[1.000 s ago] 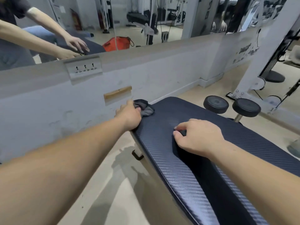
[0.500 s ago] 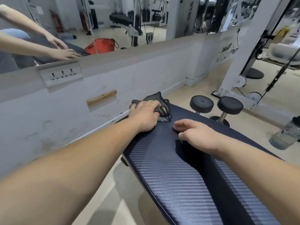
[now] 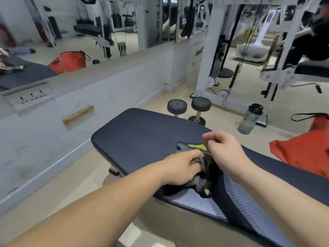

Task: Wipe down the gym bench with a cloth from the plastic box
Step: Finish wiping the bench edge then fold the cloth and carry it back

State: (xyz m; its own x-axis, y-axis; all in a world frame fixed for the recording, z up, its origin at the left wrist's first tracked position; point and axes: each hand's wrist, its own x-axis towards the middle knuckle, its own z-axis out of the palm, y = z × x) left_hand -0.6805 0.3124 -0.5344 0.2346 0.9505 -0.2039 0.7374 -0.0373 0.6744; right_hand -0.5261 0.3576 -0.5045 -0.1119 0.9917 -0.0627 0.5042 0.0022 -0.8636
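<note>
The dark blue padded gym bench (image 3: 142, 132) runs from the centre to the lower right. A grey and black cloth (image 3: 193, 147) with yellow-green patches lies bunched on the pad's middle. My left hand (image 3: 179, 168) lies on the cloth, its fingers curled into the folds. My right hand (image 3: 226, 154) pinches the cloth's far edge by a yellow-green patch. Part of the cloth is hidden under both hands. No plastic box is in view.
Two black dumbbells (image 3: 188, 106) stand on end past the bench's far end. A clear water bottle (image 3: 250, 119) and a red bag (image 3: 306, 148) sit on the floor at right. A low white wall (image 3: 89, 97) with a mirror runs along the left. A white cable machine (image 3: 210, 59) stands behind.
My left hand has drawn the cloth back from the bench's far end to its middle. My right hand has lifted off the pad and taken hold of the cloth's edge.
</note>
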